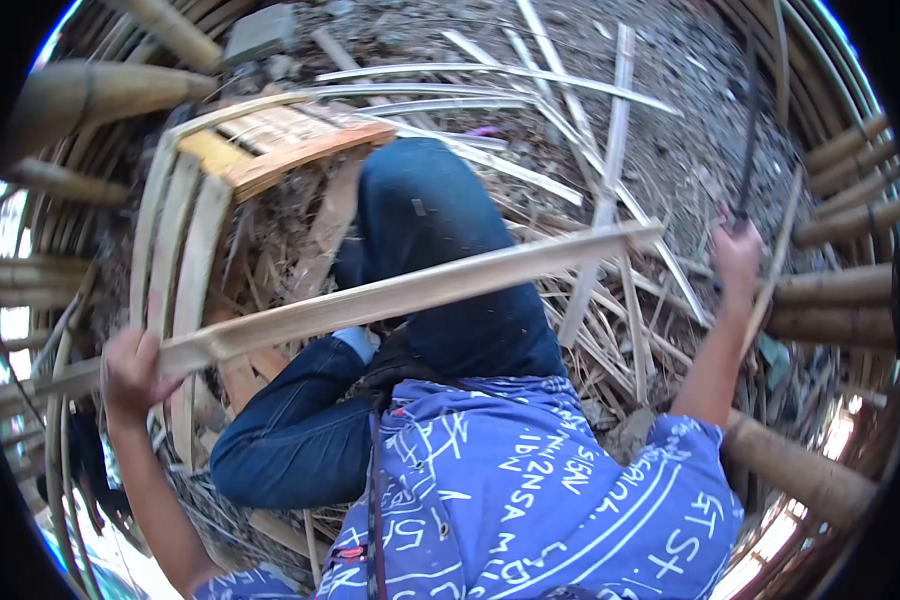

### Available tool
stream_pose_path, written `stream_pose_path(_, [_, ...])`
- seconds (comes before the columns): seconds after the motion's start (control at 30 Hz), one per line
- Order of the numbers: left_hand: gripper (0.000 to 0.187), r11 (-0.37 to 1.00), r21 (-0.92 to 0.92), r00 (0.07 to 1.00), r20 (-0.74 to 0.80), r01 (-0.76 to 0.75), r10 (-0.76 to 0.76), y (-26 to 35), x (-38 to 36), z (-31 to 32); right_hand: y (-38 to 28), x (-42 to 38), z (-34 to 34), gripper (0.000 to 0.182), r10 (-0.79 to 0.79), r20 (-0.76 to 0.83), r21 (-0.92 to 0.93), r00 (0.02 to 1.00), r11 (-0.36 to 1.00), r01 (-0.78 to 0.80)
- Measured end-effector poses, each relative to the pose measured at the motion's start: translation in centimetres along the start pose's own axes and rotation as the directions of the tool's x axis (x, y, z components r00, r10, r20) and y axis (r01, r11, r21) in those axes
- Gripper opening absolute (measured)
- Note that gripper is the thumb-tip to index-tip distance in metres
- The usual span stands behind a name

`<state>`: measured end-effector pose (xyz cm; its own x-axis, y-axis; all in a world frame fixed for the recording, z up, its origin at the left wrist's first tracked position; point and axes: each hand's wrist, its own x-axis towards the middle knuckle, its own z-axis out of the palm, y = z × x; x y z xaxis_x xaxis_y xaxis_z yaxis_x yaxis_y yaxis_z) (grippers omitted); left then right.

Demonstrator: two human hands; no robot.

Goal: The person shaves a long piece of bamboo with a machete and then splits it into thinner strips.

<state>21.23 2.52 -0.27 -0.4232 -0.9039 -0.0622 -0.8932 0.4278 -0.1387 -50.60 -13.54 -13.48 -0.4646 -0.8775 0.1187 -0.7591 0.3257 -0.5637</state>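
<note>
My left hand (135,375) is closed around the near end of a long, flat bamboo strip (420,285). The strip slants across my bent legs, its far end reaching to the right over the ground. Out to the right, my right hand (738,252) grips the handle of a machete (749,130). Its narrow dark blade points away from me and stays apart from the strip. Several pale slats (200,260) lean beside my left leg, close to a low wooden bench (310,160).
Thin split bamboo strips (610,150) lie crossed on the gravelly ground ahead. Shavings and scraps (610,340) cover the ground by my knee. Thick bamboo poles (835,285) line the right side, and more poles (100,95) stand at the left.
</note>
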Motion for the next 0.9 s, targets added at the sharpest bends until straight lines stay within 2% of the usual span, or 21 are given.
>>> stream_pose_path(0.03, [0.061, 0.997, 0.037, 0.996, -0.053, -0.065, 0.067, 0.6, 2.0, -1.0, -0.5, -0.7, -0.9, 0.03, 0.058, 0.128, 0.096, 0.99, 0.993, -0.071])
stream_pose_path(0.07, [0.06, 0.991, 0.053, 0.982, -0.138, -0.127, 0.133, 1.6, 4.5, -1.9, 0.3, -0.9, -0.7, 0.034, -0.049, 0.218, 0.324, 0.975, 0.946, -0.025])
stream_pose_path(0.1, [0.058, 0.984, 0.07, 0.977, -0.124, -0.166, 0.174, 2.0, 5.9, -2.5, -1.7, -2.1, -1.3, 0.036, -0.078, 0.356, 0.409, 0.931, 0.909, -0.08])
stream_pose_path(0.17, [0.052, 0.967, 0.042, 0.954, -0.16, -0.251, 0.254, 3.6, 9.8, -3.2, -3.2, -3.3, -2.0, 0.027, -0.151, 0.594, 0.499, 0.79, 0.84, -0.214])
stream_pose_path(0.3, [0.054, 0.922, 0.01, 0.887, -0.269, -0.388, 0.376, 5.3, 16.7, -1.4, -6.9, -5.3, -4.7, 0.03, -0.13, 0.769, 0.296, 0.625, 0.94, -0.169])
stream_pose_path(0.33, [0.056, 0.913, 0.011, 0.878, -0.267, -0.409, 0.397, 5.5, 17.8, -0.5, -7.4, -5.4, -5.7, 0.03, -0.089, 0.838, 0.19, 0.538, 0.972, -0.136])
stream_pose_path(0.37, [0.057, 0.904, 0.013, 0.86, -0.302, -0.428, 0.411, 5.9, 19.0, 0.4, -7.7, -5.8, -6.7, 0.034, -0.054, 0.873, 0.159, 0.486, 0.971, -0.178])
stream_pose_path(0.43, [0.054, 0.9, -0.02, 0.855, -0.324, -0.435, 0.406, 6.4, 21.3, 1.5, -7.8, -6.3, -8.5, 0.026, -0.029, 0.911, 0.092, 0.411, 0.987, -0.133])
stream_pose_path(0.47, [0.052, 0.882, 0.004, 0.825, -0.351, -0.472, 0.443, 6.4, 22.5, 1.9, -7.8, -6.7, -8.6, 0.026, -0.025, 0.912, 0.087, 0.409, 0.987, -0.134])
stream_pose_path(0.5, [0.052, 0.861, 0.027, 0.792, -0.38, -0.507, 0.478, 6.5, 23.4, 2.4, -7.6, -7.0, -8.9, 0.026, -0.055, 0.882, 0.099, 0.469, 0.993, -0.071])
stream_pose_path(0.53, [0.048, 0.893, 0.04, 0.802, -0.423, -0.449, 0.422, 7.1, 23.9, 3.3, -7.5, -7.4, -9.3, 0.027, -0.085, 0.847, 0.103, 0.525, 0.995, -0.006])
stream_pose_path(0.57, [0.048, 0.892, 0.032, 0.801, -0.427, -0.452, 0.421, 7.8, 24.3, 4.1, -7.3, -7.6, -9.6, 0.027, -0.075, 0.847, 0.093, 0.526, 0.996, -0.007])
stream_pose_path(0.63, [0.046, 0.903, -0.072, 0.854, -0.365, -0.423, 0.371, 8.8, 25.0, 4.6, -6.9, -7.6, -9.5, 0.028, 0.027, 0.697, 0.018, 0.717, 0.998, -0.056])
stream_pose_path(0.67, [0.046, 0.922, -0.129, 0.907, -0.272, -0.365, 0.321, 9.2, 25.3, 4.8, -5.8, -6.6, -10.0, 0.034, 0.058, 0.715, -0.018, 0.697, 0.998, -0.064])
stream_pose_path(0.7, [0.046, 0.925, -0.133, 0.911, -0.271, -0.356, 0.312, 9.8, 25.7, 4.9, -4.6, -5.9, -10.7, 0.034, 0.054, 0.719, -0.02, 0.693, 0.998, -0.056])
stream_pose_path(0.77, [0.048, 0.961, -0.022, 0.846, -0.48, -0.275, 0.231, 11.1, 27.0, 5.4, -2.6, -5.1, -12.1, 0.038, -0.022, 0.61, 0.125, 0.792, 0.99, -0.068])
stream_pose_path(0.8, [0.048, 0.984, 0.004, 0.829, -0.537, -0.179, 0.153, 11.6, 27.9, 5.5, -2.6, -5.2, -12.9, 0.042, 0.061, 0.584, 0.112, 0.809, 0.982, -0.154])
stream_pose_path(0.83, [0.049, 0.996, 0.023, 0.801, -0.593, -0.083, 0.081, 12.1, 28.6, 5.2, -2.6, -4.9, -13.0, 0.042, 0.062, 0.586, 0.102, 0.808, 0.983, -0.15])
stream_pose_path(0.87, [0.049, 1.0, -0.025, 0.774, -0.633, 0.015, -0.028, 12.5, 29.2, 4.8, -2.4, -4.7, -13.1, 0.041, 0.019, 0.538, 0.147, 0.843, 0.982, -0.115])
stream_pose_path(0.9, [0.049, 0.999, -0.035, 0.772, -0.635, 0.006, -0.027, 12.8, 29.1, 4.3, -2.1, -4.9, -13.3, 0.04, -0.019, 0.482, 0.189, 0.876, 0.979, -0.082])
